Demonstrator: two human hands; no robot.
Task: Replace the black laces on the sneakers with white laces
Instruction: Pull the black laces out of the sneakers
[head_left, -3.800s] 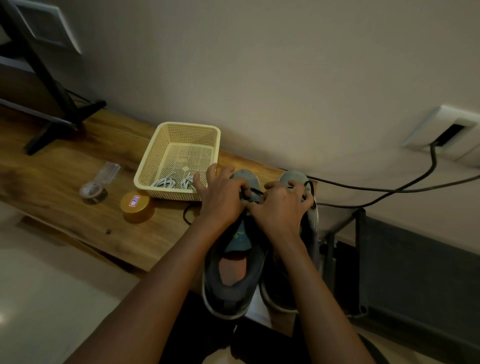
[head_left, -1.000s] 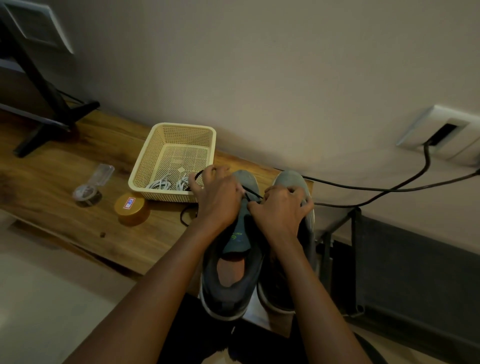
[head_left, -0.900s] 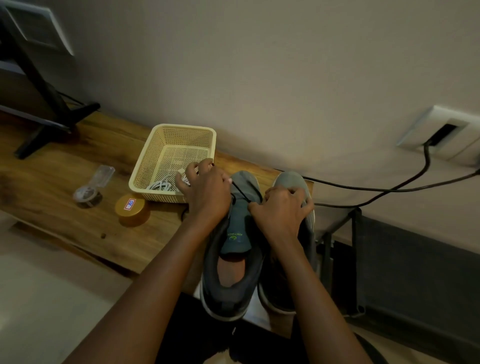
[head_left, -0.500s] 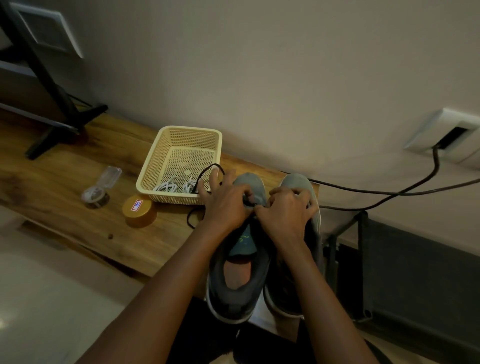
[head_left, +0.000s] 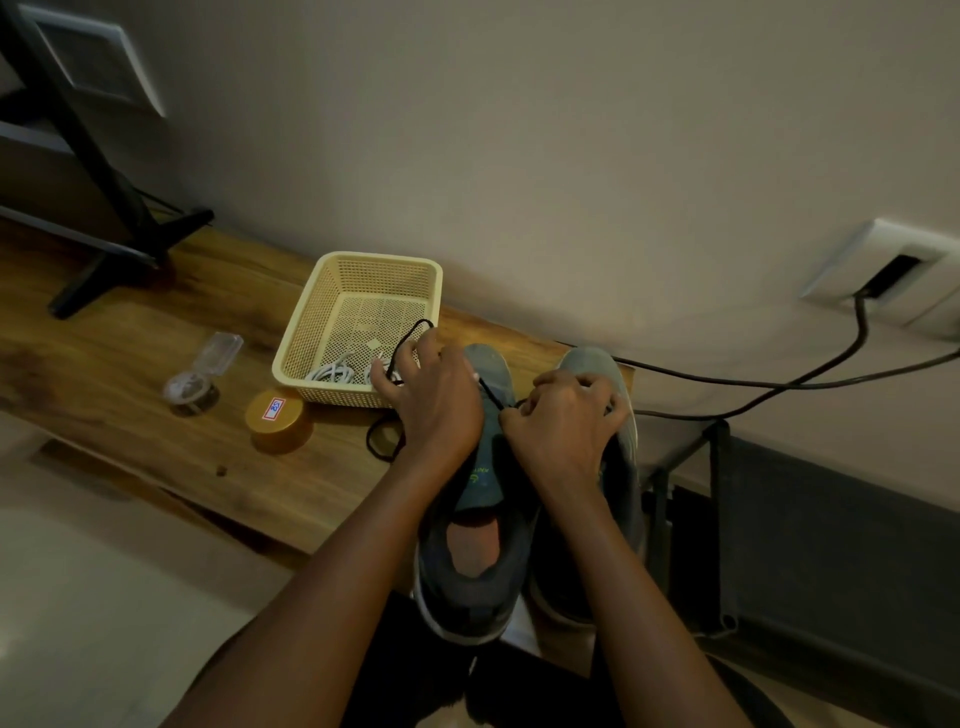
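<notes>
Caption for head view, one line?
Left hand and right hand grip black lace on grey sneaker; white laces lie in basket.

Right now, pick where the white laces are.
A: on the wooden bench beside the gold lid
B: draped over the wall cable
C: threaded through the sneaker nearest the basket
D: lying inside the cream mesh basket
D: the white laces lie coiled on the bottom of the cream mesh basket, while the left hand holds a black lace.

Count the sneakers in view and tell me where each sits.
2. The left sneaker lies under the left hand; the right sneaker sits beside it under the right hand. No others show.
</notes>
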